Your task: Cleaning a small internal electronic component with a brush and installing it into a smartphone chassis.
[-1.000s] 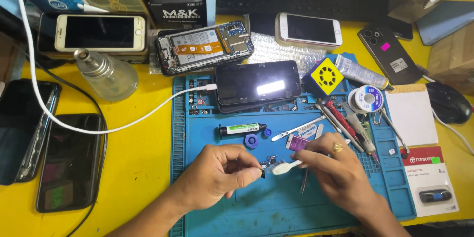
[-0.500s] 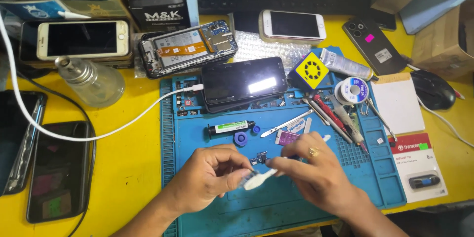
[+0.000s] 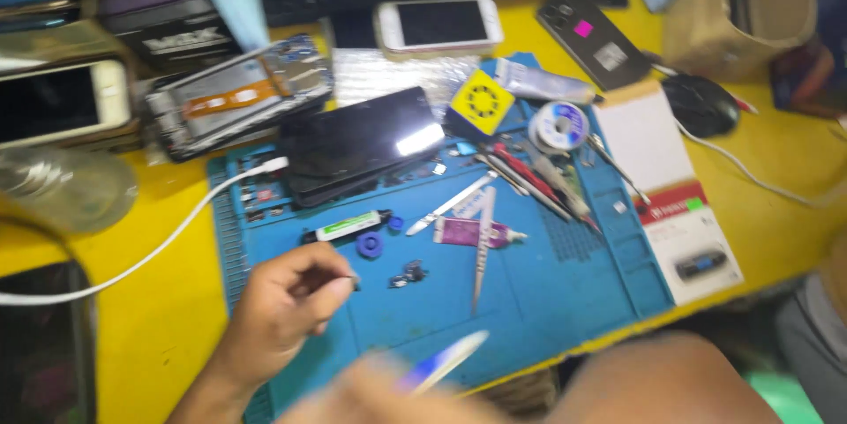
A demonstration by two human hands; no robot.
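The left hand (image 3: pixel 287 305) rests on the blue mat (image 3: pixel 547 292), fingers pinched together on something tiny and dark. At its 3 o'clock, just beside, lies a small dark part (image 3: pixel 408 275). The right hand (image 3: pixel 379 393) is blurred at the bottom edge, closed on a white spudger (image 3: pixel 445 360). Tweezers (image 3: pixel 482 247) lie at the part's 2 o'clock. A black phone (image 3: pixel 357 143) sits at 12 o'clock on the yellow worktop (image 3: pixel 159 318).

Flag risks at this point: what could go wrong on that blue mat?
The left hand pinches something tiny above the blue mat; dropped, it could vanish among the loose parts, like the small dark part. The right hand is blurred and swinging a white tool, which might knock the tweezers.
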